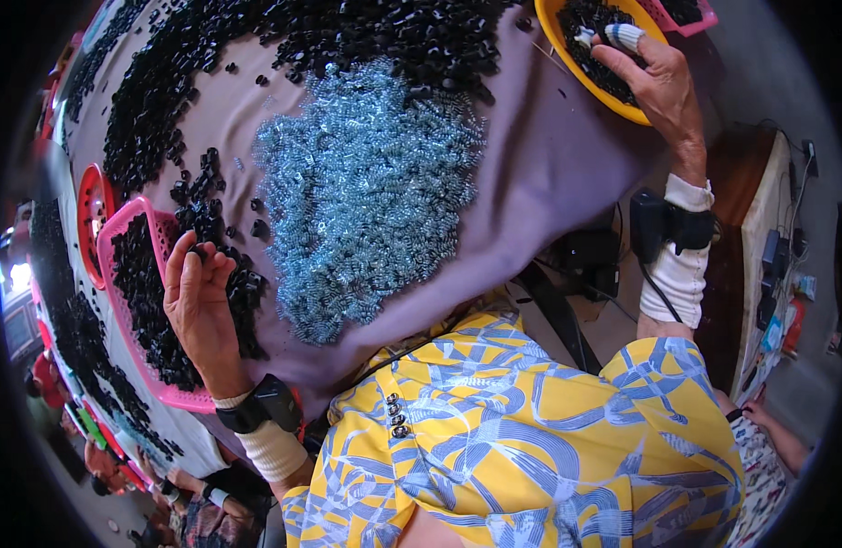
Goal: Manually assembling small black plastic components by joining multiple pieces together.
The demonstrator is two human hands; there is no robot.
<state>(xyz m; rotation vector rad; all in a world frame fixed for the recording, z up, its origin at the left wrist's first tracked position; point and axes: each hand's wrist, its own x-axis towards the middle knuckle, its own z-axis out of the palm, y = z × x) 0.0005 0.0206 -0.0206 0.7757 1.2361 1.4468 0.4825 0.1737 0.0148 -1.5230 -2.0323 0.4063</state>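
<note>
My left hand [200, 306] is raised at the edge of a pink basket [172, 395] filled with small black plastic parts. Its thumb and fingers pinch one small black plastic part [200, 250]. My right hand [660, 87] reaches over a yellow bowl [642, 114] of thin black pieces [581, 18]. White covers wrap some of its fingertips, and the fingers bend toward the thumb; what they grip, if anything, is too small to make out. Between my hands a heap of small silvery-blue coil springs [366, 192] lies on the grey-mauve cloth [521, 183].
Loose black plastic parts [348, 36] spread across the far side and left of the cloth. A red round tray [94, 219] stands beyond the pink basket. Another pink basket [699, 23] sits past the bowl. Other people's hands [179, 479] show at lower left.
</note>
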